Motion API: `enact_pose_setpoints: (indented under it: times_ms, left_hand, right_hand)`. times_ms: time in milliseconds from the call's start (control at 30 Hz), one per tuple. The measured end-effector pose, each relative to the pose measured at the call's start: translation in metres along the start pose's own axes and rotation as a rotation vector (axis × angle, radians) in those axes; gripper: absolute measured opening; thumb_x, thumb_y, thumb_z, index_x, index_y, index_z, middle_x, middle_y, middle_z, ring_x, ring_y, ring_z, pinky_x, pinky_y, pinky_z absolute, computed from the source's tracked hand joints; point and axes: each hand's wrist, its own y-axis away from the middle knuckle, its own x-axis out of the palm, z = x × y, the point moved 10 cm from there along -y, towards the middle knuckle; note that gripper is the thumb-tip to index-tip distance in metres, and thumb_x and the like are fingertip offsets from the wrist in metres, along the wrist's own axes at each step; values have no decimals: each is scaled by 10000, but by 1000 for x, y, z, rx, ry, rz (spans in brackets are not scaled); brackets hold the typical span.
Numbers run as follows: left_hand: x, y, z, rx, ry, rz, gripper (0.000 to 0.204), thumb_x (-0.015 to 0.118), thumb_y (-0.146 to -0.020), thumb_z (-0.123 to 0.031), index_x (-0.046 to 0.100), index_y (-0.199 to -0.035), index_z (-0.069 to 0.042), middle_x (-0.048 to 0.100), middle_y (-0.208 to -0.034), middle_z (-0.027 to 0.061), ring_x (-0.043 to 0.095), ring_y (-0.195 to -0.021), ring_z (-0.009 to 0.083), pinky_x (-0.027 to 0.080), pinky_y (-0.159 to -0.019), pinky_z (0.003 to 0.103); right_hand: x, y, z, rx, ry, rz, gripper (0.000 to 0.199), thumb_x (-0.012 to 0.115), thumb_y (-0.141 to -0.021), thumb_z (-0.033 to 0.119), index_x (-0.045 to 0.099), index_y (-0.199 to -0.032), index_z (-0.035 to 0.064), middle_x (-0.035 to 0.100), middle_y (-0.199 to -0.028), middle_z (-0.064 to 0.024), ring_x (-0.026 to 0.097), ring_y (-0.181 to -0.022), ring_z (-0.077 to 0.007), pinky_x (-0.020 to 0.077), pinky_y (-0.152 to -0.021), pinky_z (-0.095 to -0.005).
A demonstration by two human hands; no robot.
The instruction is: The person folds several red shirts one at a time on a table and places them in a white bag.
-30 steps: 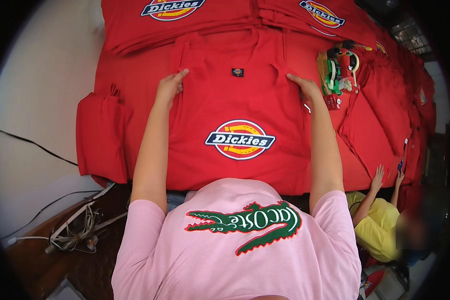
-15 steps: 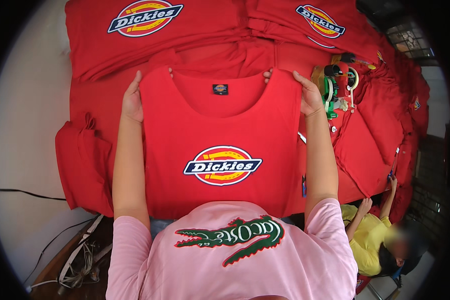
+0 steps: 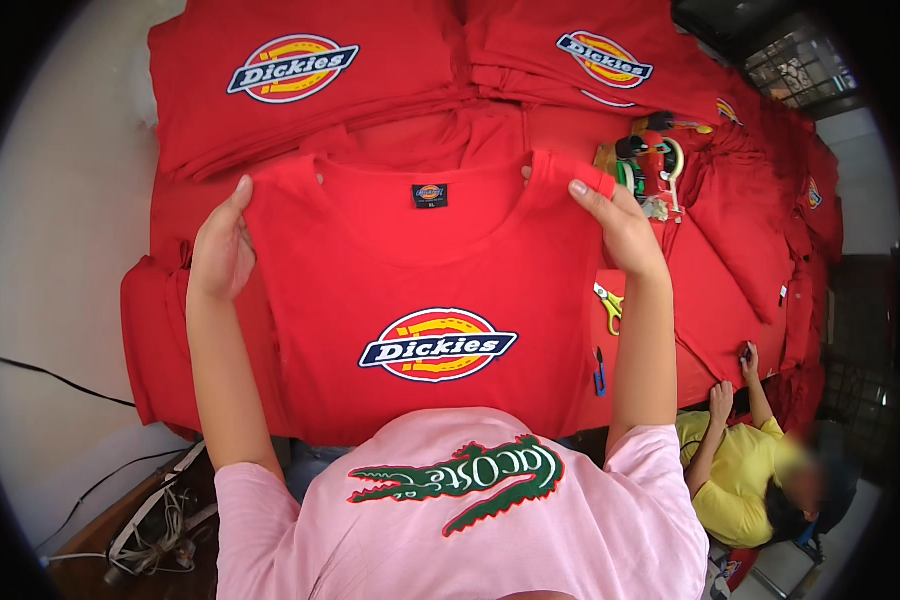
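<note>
Nearest the camera is the person's own pink printed shirt (image 3: 460, 520). Just beyond it, a red cotton T-shirt with an oval chest badge (image 3: 440, 290) lies front up on the red-covered worktop (image 3: 730, 300), collar away from the person. The left hand (image 3: 220, 250) pinches its left shoulder edge, and the right hand (image 3: 620, 225) grips its right shoulder, fingers closed on the cloth. Right of that arm lie yellow-handled snips (image 3: 610, 305). Farther off are stacks of folded red T-shirts (image 3: 300, 90). At lower right, another person in yellow (image 3: 740, 480) touches the cloth.
</note>
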Motion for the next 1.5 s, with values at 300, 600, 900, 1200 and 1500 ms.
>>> enact_pose_setpoints:
  times_ms: [300, 600, 900, 1200, 1500]
  left_hand:
    - [93, 147, -80, 457, 95, 219, 543, 325, -1151, -309, 530, -1440, 102, 616, -1442, 205, 596, -1344, 269, 426, -1187, 410]
    - [216, 224, 20, 615, -580, 294, 901, 433, -975, -790, 501, -906, 106, 545, -729, 258, 578, -673, 353, 450, -626, 463]
    - [234, 270, 35, 971, -567, 282, 1135, 237, -971, -841, 310, -1533, 142, 408, -1547, 330, 426, -1429, 448, 335, -1177, 478]
    - [233, 271, 56, 736, -460, 578, 1120, 454, -953, -805, 302, -1533, 141, 412, -1529, 333, 426, -1435, 439, 349, -1182, 466]
    - [207, 254, 58, 876, -608, 371, 849, 462, -999, -736, 547, -1264, 67, 627, -1142, 259, 625, -1065, 396, 485, -903, 477]
  right_hand:
    - [31, 103, 118, -147, -351, -51, 464, 567, -1064, 253, 612, -1382, -82, 704, -1321, -170, 631, -1283, -239, 442, -1142, -357]
    - [189, 163, 110, -532, -1, 25, 1089, 466, -998, 709, 107, -1629, -103, 162, -1722, -240, 159, -1607, -301, 181, -1276, -391]
    - [211, 191, 100, -721, -148, -30, 1203, 354, -921, 856, 35, -1654, -43, 64, -1750, -190, 91, -1621, -314, 143, -1293, -435]
    - [215, 196, 120, -693, -66, -34, 1260, 315, -885, 927, 0, -1669, -8, -6, -1765, -169, 21, -1630, -327, 114, -1302, -470]
    - [223, 182, 123, -671, -364, -2, 970, 402, -1024, 701, 270, -1595, -71, 256, -1683, -209, 225, -1580, -329, 180, -1290, -465]
